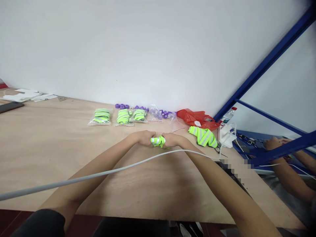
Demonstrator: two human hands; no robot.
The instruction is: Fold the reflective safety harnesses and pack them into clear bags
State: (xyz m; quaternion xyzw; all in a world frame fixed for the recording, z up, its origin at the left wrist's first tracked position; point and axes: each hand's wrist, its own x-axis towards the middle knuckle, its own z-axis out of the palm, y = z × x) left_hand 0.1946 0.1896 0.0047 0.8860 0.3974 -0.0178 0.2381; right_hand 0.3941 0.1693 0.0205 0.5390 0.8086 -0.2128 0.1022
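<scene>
lime-green strap (157, 142) with silver stripes, bundled between both hands (146, 137).

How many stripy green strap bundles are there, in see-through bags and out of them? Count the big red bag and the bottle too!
Clear bags of striped green strap: 3
Strap bundle held by the left hand and right hand: 1
Loose strap bundle on the table: 1
Red bag: 1
Bottle: 1
Total: 7

The strap (158, 141) lies between the left hand (145, 137) and right hand (171, 140), on or just above the table (54, 138) (contact unclear), with bagged straps (102, 116) behind left, a second strap (205, 137) at right, and a plastic bag (197, 117) behind that.
</scene>
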